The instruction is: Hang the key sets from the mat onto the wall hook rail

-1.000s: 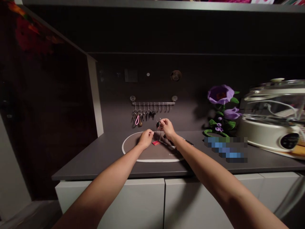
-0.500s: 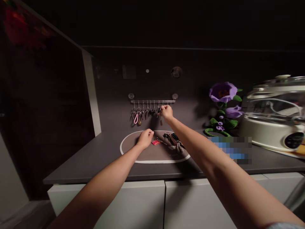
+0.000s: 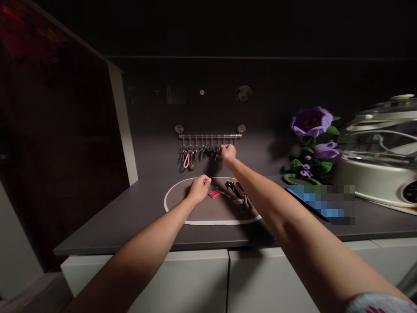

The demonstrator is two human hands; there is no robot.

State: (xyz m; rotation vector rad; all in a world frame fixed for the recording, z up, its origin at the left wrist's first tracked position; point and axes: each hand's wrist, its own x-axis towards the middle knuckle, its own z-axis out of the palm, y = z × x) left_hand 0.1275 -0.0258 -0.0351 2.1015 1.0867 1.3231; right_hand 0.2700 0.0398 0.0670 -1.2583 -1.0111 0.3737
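My right hand (image 3: 228,153) reaches up to the hook rail (image 3: 210,136) on the back wall. Its fingers pinch a bunch of keys (image 3: 218,150) by one of the hooks; whether the ring sits on the hook I cannot tell. To the left, several key bunches (image 3: 196,152) hang in a row, one with a pink loop strap (image 3: 186,161). My left hand (image 3: 200,188) is closed above the oval mat (image 3: 176,202), its fingertips pressed together, and what they hold, if anything, is hidden. Beside it lies a red tag (image 3: 214,195) with keys. More keys (image 3: 239,191) lie further right, partly behind my right forearm.
A dark counter (image 3: 124,217) runs above white cabinet doors (image 3: 195,278). To the right are purple flowers (image 3: 312,121), a blurred-out flat device (image 3: 321,204) and a cream appliance with a clear lid (image 3: 374,174). A door frame (image 3: 122,126) stands at left.
The view has shifted slightly. Both hands keep nearly the same places, the right at the rail and the left over the mat. A piece dangling below the right hand is no longer distinct.
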